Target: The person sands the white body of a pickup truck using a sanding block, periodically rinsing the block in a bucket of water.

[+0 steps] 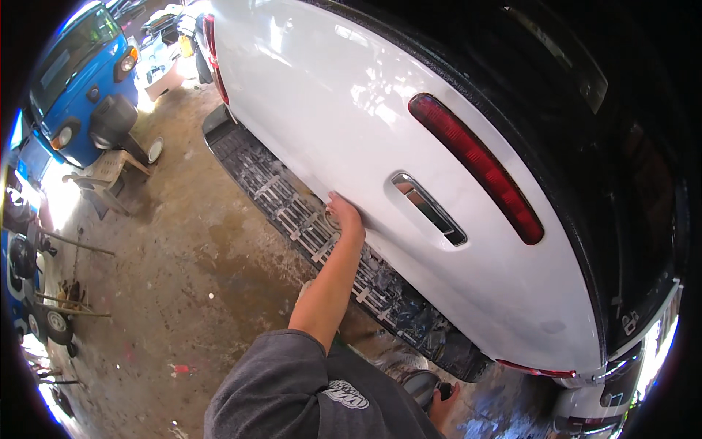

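Observation:
My left hand (344,213) reaches across the rear bumper (289,212) and rests against the lower edge of a white tailgate (307,110). Its fingers look spread against the panel, though the palm side is partly hidden. At the lower right, beyond my dark grey shirt, my right hand (446,404) is closed around a small black rounded object (443,391). Much of that hand is hidden by my body. The tailgate carries a chrome handle (431,211) and a long red light (475,168).
The black bumper step, scuffed and ribbed, runs along below the tailgate. A blue vehicle (91,80) stands at the far left, with a plastic chair (110,175) near it. Stained concrete floor (183,278) spreads to the left. A grey round thing (420,384) lies beside my right hand.

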`<state>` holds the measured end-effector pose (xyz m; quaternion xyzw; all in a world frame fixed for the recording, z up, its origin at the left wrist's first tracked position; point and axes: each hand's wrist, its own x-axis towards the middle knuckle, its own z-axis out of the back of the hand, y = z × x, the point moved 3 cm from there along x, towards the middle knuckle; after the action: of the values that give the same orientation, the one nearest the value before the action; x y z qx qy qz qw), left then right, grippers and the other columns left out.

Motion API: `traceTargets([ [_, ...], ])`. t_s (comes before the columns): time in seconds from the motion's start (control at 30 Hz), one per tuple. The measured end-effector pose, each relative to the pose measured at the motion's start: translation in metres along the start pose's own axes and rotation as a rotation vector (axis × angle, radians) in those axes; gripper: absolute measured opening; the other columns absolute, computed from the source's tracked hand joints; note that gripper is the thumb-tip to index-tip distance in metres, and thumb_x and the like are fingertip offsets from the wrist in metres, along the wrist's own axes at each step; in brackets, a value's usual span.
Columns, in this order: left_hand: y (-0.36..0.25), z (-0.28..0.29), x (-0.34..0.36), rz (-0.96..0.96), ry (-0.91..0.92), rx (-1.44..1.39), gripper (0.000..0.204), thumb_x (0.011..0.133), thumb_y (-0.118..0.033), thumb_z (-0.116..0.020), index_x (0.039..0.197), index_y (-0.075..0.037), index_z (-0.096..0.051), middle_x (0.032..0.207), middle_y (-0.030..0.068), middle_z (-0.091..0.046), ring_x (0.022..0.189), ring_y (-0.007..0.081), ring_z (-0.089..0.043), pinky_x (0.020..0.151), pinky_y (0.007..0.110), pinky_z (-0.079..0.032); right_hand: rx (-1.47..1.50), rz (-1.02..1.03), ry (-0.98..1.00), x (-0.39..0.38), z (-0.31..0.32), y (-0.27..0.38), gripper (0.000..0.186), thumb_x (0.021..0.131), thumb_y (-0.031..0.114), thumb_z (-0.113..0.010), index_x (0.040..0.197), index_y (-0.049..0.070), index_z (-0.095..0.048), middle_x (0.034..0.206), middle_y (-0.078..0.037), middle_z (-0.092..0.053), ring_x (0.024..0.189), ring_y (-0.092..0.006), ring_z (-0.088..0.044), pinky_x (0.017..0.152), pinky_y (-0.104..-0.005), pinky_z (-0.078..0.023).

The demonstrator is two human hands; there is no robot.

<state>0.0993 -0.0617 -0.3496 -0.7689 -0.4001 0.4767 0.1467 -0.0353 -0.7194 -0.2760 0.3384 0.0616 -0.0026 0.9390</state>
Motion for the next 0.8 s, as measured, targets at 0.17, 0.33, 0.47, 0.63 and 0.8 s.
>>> traceTargets([
  [0.17, 0.0, -0.024, -0.055, 0.027, 0.098, 0.044, 0.092, 0.102, -0.068, -0.023, 0.162, -0.003, 0.002, 0.171, 0.0121, 0.009, 0.158, 0.0236, 0.005, 0.127, 0.038, -0.001, 0.023, -0.026, -0.034, 0.006, 0.004, -0.005, 0.073, 0.086, 0.014, -0.072, 0.149, -0.003, -0.039, 0.137, -0.025, -0.051, 0.125, -0.039, -0.053, 0.107, -0.0454, -0.042],
  [0.33, -0.019, -0.012, -0.064, 0.07, 0.23, -0.037, 0.093, 0.102, -0.069, -0.024, 0.163, -0.003, 0.002, 0.172, 0.0117, 0.007, 0.158, 0.0242, 0.0, 0.127, 0.039, -0.005, 0.036, 0.018, -0.018, 0.01, -0.007, 0.021, 0.075, 0.087, 0.015, -0.071, 0.151, -0.003, -0.037, 0.141, -0.025, -0.049, 0.128, -0.0389, -0.051, 0.109, -0.0451, -0.041],
  [0.47, -0.036, -0.026, -0.141, 0.145, 0.377, -0.138, 0.089, 0.104, -0.066, -0.027, 0.163, -0.002, -0.008, 0.171, 0.0136, -0.008, 0.156, 0.0271, -0.014, 0.126, 0.04, -0.013, -0.096, 0.077, -0.034, 0.015, 0.004, 0.024, 0.076, 0.087, 0.015, -0.071, 0.151, -0.003, -0.036, 0.141, -0.026, -0.049, 0.129, -0.0401, -0.05, 0.109, -0.0457, -0.04],
  [0.63, -0.034, -0.004, -0.184, 0.125, 0.431, -0.036, 0.074, 0.109, -0.055, -0.026, 0.161, -0.002, -0.017, 0.167, 0.013, -0.023, 0.153, 0.0238, -0.022, 0.125, 0.04, -0.016, -0.056, 0.05, -0.009, 0.012, -0.016, 0.031, 0.076, 0.086, 0.015, -0.073, 0.151, -0.004, -0.037, 0.139, -0.027, -0.05, 0.129, -0.0412, -0.051, 0.11, -0.0464, -0.04],
  [0.8, 0.004, 0.01, -0.199, 0.169, 0.475, 0.122, 0.077, 0.109, -0.056, -0.026, 0.161, -0.001, -0.013, 0.169, 0.0104, -0.018, 0.154, 0.0195, -0.018, 0.124, 0.036, -0.013, -0.048, 0.043, -0.024, 0.007, -0.031, 0.025, 0.076, 0.085, 0.015, -0.073, 0.15, -0.003, -0.038, 0.14, -0.026, -0.051, 0.129, -0.0414, -0.05, 0.11, -0.0472, -0.04],
])
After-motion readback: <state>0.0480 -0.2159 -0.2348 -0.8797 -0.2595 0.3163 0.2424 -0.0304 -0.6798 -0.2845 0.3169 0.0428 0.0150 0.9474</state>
